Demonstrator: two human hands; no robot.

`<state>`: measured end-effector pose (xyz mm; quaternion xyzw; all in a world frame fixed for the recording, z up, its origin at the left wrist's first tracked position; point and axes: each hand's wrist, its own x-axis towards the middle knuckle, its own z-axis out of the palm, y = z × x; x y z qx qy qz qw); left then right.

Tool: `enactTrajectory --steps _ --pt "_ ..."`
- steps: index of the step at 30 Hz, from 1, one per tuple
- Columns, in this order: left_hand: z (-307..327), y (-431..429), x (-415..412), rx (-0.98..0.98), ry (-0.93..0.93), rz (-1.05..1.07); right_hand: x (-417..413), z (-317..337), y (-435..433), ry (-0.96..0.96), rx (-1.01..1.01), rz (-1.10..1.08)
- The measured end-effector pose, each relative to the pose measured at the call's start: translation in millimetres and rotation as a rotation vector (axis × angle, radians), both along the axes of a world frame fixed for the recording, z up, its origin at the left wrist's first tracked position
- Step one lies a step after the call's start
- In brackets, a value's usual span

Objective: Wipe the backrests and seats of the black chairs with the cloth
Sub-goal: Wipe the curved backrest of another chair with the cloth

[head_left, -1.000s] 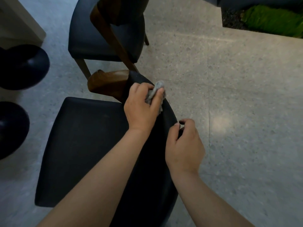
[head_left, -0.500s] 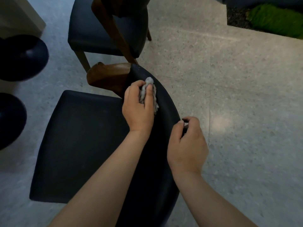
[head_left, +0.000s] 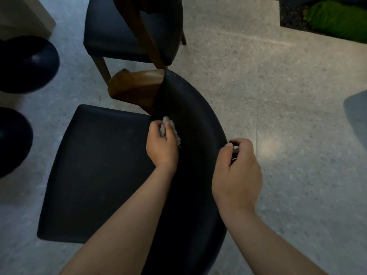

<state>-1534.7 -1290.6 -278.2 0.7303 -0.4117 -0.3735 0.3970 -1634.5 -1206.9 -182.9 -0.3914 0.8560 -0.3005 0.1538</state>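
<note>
- Head view, the grip: the left hand [head_left: 161, 144] was clamped round the bunched grey cloth [head_left: 168, 129] and pressed it against the inner face of the near chair's backrest [head_left: 191, 108], low down, just above the rear edge of the seat [head_left: 99, 165]. The right hand [head_left: 238, 173] had its fingers curled over the backrest's top rim, near the cloth hand and to its right, apparently steadying the chair.
- Head view, the relation that mattered: the backrest ran as a long arc from the wooden end piece [head_left: 135, 86] down toward the person. The cloth sat near the far end, so most of the arc lay on the person's side of it, and a stroke would likely follow that curve. The seat lay directly left of the cloth, and the left hand was the nearer to it.
- Head view, edges and room: the wooden end piece lay just beyond the cloth. The second black chair [head_left: 111, 26] stood close behind it. Open floor [head_left: 288, 116] lay to the right, and two dark round bases [head_left: 25, 62] stood well apart on the left.
</note>
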Motion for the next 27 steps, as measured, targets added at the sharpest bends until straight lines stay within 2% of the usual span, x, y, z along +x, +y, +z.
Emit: enactTrajectory --steps 3,5,8,10,13,17,19,23,27 --pt "-12.8 8.1 9.2 0.135 -0.045 0.011 0.1 -0.8 0.3 0.003 -0.006 0.000" --pt "-5.5 9.7 8.4 0.048 -0.051 0.019 0.0 -0.6 0.9 0.002 -0.008 0.002" --pt "7.9 11.8 2.2 -0.187 -0.060 -0.079 -0.6 -0.5 2.0 -0.008 -0.015 0.004" --pt "7.3 14.4 -2.4 -0.219 -0.099 -0.133 -1.1 -0.9 2.2 -0.010 -0.017 0.006" --pt "-5.7 13.6 -2.8 -0.097 -0.148 -0.114 -1.8 -1.6 2.4 -0.009 -0.017 0.003" --pt "-39.1 12.8 19.7 0.322 -0.136 -0.133 -1.2 -1.3 2.6 -0.007 -0.019 0.006" --pt "-51.6 18.4 30.5 0.390 -0.168 -0.138 -0.7 -1.2 2.7 -0.001 -0.021 0.008" --pt "-17.4 18.6 28.3 0.128 -0.003 -0.076 -0.1 -0.6 3.0 0.004 -0.020 0.004" --pt "53.3 4.2 9.9 -0.256 0.104 -0.186 1.3 1.2 2.3 0.014 -0.018 -0.001"
